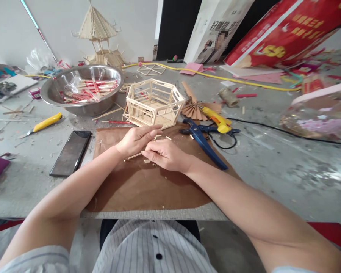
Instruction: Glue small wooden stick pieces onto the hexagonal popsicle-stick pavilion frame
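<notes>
My left hand [138,139] rests over the brown sheet [147,189], its fingers stretched to the right and slightly cupped. Close in front of it, my right hand [166,155] is curled, thumb along the bent fingers; what it may hold is hidden. A thin wooden stick [133,156] reaches out from beside the right thumb; I cannot tell whether it is gripped. Small cut stick pieces [147,161] lie around both hands. Just beyond stands a six-sided frame [155,108] built of thin wooden sticks, with railings and a slatted floor.
Blue cutters [206,144] and a yellow glue gun [217,119] with a black cord lie to the right. A black phone [71,153], a yellow utility knife [47,122] and a steel bowl [82,108] of sticks are at left. Behind stands a stick-built pagoda [98,28].
</notes>
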### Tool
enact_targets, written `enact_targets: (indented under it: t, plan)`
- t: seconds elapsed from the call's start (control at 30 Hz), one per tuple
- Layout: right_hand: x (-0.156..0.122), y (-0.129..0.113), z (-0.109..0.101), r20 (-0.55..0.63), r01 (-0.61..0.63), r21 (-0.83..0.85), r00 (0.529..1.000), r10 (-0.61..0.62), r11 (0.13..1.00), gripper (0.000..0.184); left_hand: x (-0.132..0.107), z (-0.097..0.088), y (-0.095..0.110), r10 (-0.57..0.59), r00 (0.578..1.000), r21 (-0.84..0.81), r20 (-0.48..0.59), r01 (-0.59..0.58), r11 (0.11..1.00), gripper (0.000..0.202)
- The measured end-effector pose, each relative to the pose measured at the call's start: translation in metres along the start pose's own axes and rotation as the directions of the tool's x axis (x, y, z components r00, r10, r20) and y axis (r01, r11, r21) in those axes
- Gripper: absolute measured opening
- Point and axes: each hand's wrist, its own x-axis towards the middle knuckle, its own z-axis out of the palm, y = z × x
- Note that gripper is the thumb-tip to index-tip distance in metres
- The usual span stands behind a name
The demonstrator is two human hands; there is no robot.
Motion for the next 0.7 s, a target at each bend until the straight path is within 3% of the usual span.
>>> enact_targets:
  t: [0.17,0.3,0.37,0.43,0.53,0.6,0.7]
  plan:
    - [-0.003,-0.004,-0.005,-0.176,0.044,0.07,0.984,-0.031,0.997,0.032,0.0,-0.002,0.004,-0.039,0.998,0.089,0.044,0.035,0.995,0.043]
    - [0.0,0.002,-0.007,-0.425,0.0,0.136,0.903,0.059,0.991,0.025,0.001,-0.002,0.006,-0.045,0.995,0.044,0.089,0.041,0.998,0.044]
    - [0.002,0.007,-0.006,-0.49,-0.021,0.195,0.864,0.116,0.981,0.022,0.001,0.0,0.007,-0.058,0.99,0.01,0.129,0.057,0.998,0.045]
    - [0.003,0.013,-0.004,-0.426,-0.077,0.301,0.881,0.206,0.951,0.029,0.0,0.002,0.009,-0.052,0.985,-0.022,0.162,0.056,0.998,0.046]
    - [0.003,0.02,-0.001,-0.173,-0.241,0.487,0.916,0.363,0.839,0.048,-0.001,0.005,0.013,-0.037,0.99,-0.115,0.136,0.053,0.992,0.044]
    - [0.003,0.025,0.001,-0.082,-0.313,0.542,0.904,0.419,0.78,0.058,-0.001,0.006,0.016,-0.039,0.995,-0.197,0.094,0.057,0.979,0.044]
    - [0.003,0.028,0.003,-0.044,-0.407,0.48,0.874,0.484,0.777,0.057,0.001,0.004,0.017,-0.047,0.998,-0.278,-0.053,0.03,0.96,0.045]
